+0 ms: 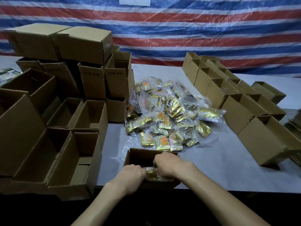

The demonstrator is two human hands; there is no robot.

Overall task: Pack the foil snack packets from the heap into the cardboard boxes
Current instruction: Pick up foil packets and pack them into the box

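One packet (151, 173) between left hand (133, 174), right hand (169, 167)

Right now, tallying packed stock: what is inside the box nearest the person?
Gold foil packets gripped by the left hand and right hand; the hands hide how many the box holds.

Tarpaulin (195, 30): we see red, white and blue horizontal stripes.
Foil snack packets (171, 115): we see gold foil with orange and black patches.
Cardboard boxes (84, 41): we see plain brown; two bear dark print.
Table (211, 160): we see pale grey.
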